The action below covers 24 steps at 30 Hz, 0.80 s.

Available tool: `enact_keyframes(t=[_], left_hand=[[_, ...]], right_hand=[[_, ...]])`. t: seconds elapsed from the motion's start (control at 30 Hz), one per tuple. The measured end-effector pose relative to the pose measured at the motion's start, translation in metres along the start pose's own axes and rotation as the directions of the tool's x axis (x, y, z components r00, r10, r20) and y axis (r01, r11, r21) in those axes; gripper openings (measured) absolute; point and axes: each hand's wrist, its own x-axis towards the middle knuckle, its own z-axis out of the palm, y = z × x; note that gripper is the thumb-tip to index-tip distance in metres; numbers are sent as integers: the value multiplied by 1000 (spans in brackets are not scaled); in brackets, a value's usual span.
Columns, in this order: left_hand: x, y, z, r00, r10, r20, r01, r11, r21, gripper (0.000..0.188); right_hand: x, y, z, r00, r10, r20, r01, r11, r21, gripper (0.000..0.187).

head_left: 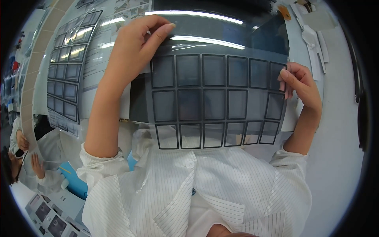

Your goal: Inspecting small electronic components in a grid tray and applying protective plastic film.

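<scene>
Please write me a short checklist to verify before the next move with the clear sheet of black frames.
1. Right hand grips the clear sheet: ok, it pinches the right edge.
2. Left hand grips the sheet too: cannot tell; thumb and fingertip are close together, but what is between them is unclear.
3. Middle row of black frames is complete: not ok, the fifth place from the left is a gap.
4. Sheet lies wholly over the dark mat: not ok, the bottom row reaches past it, over the striped shirt.
5. Other framed sheet is apart: ok, it is at the left.
</scene>
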Motion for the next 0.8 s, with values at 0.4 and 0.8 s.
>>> enact_keyframes(t=[0.4,0.8], left_hand=[[22,14,-1,888,49,456,52,977,-206,31],[56,15,4,540,-94,836,591,750,-297,21]], right_hand=[[-3,12,-23,987,-147,-63,149,989,24,27],[-6,2,-14,979,8,-202,4,998,61,20]])
